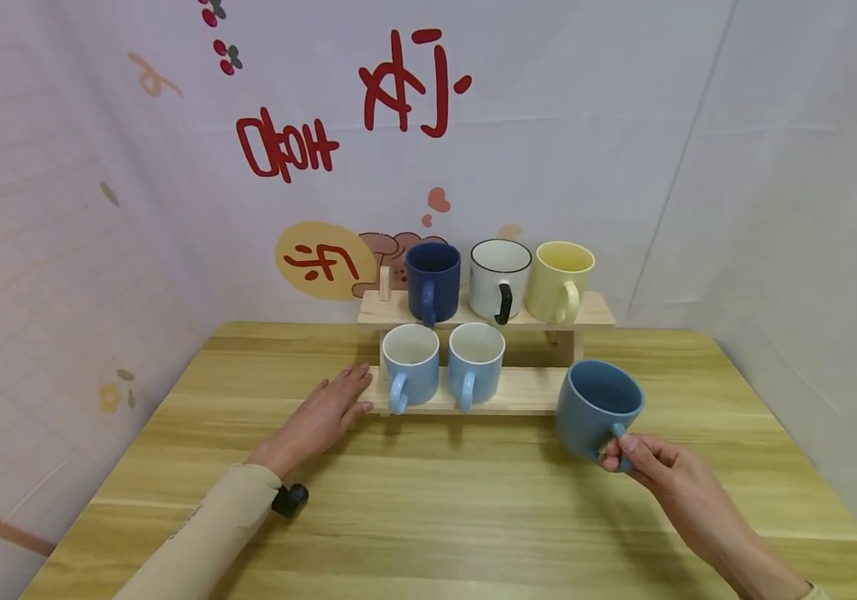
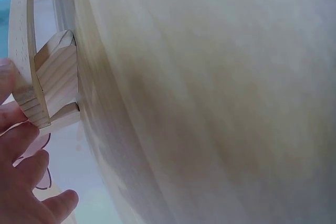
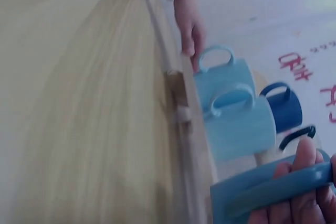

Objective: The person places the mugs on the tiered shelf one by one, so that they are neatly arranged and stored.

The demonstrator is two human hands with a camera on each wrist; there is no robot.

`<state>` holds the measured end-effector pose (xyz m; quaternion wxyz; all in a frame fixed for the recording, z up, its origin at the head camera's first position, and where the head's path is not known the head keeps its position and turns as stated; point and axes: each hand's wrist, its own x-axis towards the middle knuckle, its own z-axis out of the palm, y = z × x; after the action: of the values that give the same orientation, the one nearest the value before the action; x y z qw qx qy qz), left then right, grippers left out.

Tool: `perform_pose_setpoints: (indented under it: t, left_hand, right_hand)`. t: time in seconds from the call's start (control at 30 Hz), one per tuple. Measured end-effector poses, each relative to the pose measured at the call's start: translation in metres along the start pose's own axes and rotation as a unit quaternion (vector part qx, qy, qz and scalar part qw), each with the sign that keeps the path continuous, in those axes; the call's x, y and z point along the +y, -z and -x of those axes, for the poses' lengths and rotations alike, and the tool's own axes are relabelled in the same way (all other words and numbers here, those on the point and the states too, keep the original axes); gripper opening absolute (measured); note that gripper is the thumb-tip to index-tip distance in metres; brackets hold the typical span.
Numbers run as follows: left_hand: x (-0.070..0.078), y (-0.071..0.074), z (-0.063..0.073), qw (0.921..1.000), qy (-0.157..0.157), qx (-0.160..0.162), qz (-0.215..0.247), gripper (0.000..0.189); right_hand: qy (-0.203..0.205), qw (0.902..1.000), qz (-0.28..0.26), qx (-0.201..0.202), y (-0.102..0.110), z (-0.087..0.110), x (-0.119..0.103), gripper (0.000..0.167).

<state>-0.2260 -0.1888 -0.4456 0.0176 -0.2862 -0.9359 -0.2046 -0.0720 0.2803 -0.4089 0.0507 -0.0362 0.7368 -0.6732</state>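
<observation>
A grey-blue mug (image 1: 586, 417) is held up by its handle in my right hand (image 1: 679, 483), just off the front right of a two-tier wooden rack (image 1: 533, 398). In the right wrist view the fingers curl through the mug's handle (image 3: 283, 187). My left hand (image 1: 327, 412) rests on the left end of the lower shelf; the left wrist view shows its fingers (image 2: 31, 169) against the shelf's end. On that shelf stand two light blue mugs (image 1: 421, 367), handles forward. The upper tier carries a dark blue mug (image 1: 436, 279), a white mug with black handle (image 1: 490, 287) and a yellow mug (image 1: 552, 292).
The rack stands towards the back of a wood-grain table (image 1: 428, 517). Behind it hangs a pale cloth (image 1: 548, 125) with red characters, and similar cloth closes in both sides. A black wrist device (image 1: 290, 500) sits by the left cuff.
</observation>
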Motion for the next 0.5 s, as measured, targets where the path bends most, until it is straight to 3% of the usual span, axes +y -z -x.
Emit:
perform_pose_setpoints:
  t: [0.5]
  left_hand:
    - [0.0, 0.001, 0.0, 0.9998, 0.011, -0.006, 0.017, 0.057]
  right_hand:
    - [0.048, 0.998, -0.009, 0.04, -0.049, -0.034, -0.02, 0.038]
